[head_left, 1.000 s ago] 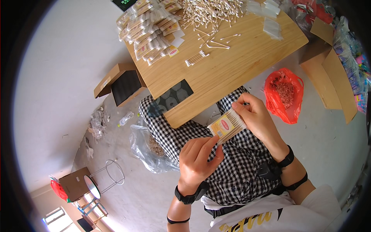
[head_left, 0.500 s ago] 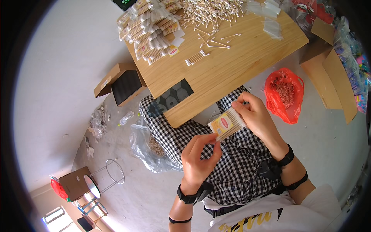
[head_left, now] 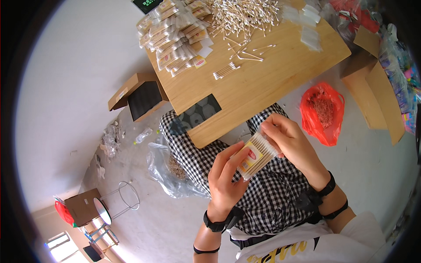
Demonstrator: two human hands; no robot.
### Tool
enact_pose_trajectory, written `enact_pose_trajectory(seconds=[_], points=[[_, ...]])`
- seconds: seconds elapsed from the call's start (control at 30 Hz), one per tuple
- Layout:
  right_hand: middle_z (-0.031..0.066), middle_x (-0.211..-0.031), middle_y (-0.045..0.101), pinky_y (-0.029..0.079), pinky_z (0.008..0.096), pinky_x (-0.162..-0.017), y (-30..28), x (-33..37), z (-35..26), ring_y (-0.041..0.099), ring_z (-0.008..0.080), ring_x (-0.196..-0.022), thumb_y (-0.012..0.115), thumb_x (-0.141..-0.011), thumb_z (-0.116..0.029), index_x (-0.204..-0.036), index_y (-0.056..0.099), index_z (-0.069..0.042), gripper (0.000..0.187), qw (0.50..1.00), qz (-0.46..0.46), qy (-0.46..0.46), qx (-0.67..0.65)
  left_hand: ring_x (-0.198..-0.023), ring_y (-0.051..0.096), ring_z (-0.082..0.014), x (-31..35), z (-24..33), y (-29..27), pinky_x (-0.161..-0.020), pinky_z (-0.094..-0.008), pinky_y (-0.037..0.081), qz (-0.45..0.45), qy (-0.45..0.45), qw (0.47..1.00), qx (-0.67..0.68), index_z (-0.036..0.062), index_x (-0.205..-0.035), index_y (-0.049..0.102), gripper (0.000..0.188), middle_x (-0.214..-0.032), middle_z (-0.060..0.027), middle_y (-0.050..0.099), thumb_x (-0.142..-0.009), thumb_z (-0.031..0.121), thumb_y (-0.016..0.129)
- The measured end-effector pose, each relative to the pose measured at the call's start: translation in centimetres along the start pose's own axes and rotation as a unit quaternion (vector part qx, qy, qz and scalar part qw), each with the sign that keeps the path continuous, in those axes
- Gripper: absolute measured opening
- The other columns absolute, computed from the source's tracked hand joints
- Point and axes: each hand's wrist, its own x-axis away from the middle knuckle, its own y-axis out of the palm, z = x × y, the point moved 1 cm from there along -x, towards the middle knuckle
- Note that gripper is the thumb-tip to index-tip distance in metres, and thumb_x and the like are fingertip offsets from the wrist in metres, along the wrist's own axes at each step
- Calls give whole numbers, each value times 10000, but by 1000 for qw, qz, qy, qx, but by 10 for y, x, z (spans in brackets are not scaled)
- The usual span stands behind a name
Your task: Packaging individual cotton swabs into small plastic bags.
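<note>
Left hand (head_left: 226, 177) and right hand (head_left: 293, 142) pinch a flat, clear-wrapped swab packet (head_left: 256, 157); each grip closed to its thickness.

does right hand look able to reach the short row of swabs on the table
Probably yes: nothing stands between the right hand and the short row of cotton swabs on the wooden table, though it must first release the cotton swab pack.

Left hand (head_left: 227, 175) gripping, back turned up; right hand (head_left: 293, 140) near it, pinching; forearms (head_left: 207, 239) angled inward.
</note>
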Motion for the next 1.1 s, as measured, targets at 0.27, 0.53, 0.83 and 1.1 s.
enact_pose_trajectory(seconds=[0.27,0.53,0.83,1.1], points=[[91,-949,561,418,283,-778,-1,8,8,517,147,-846,392,-1019,-399,-942,534,-24,408,928,79,-362,48,-925,681,-256,1,9,-2,-833,-327,539,13,-76,993,93,-5,-1076,643,352,-1035,-148,687,-738,-49,732],[42,-648,457,327,247,-505,4,5,18,425,111,-562,502,-986,-324,-803,476,-27,350,891,87,-445,1,-850,684,-162,9,27,4,-760,-278,541,-37,-205,943,260,-9,-1068,671,285,-946,-111,711,-801,61,745],[35,-577,451,321,240,-412,5,17,17,401,94,-453,560,-966,-221,-810,465,-2,285,877,80,-474,9,-868,682,-201,6,29,-5,-762,-296,540,-7,-132,966,223,-12,-1107,642,362,-977,-117,699,-767,35,757],[50,-555,450,323,261,-359,1,22,16,427,134,-413,567,-960,-267,-834,466,-2,311,839,66,-536,76,-894,668,-256,7,29,-14,-786,-331,522,26,-80,963,256,-56,-992,619,275,-958,-184,679,-759,1,753]])
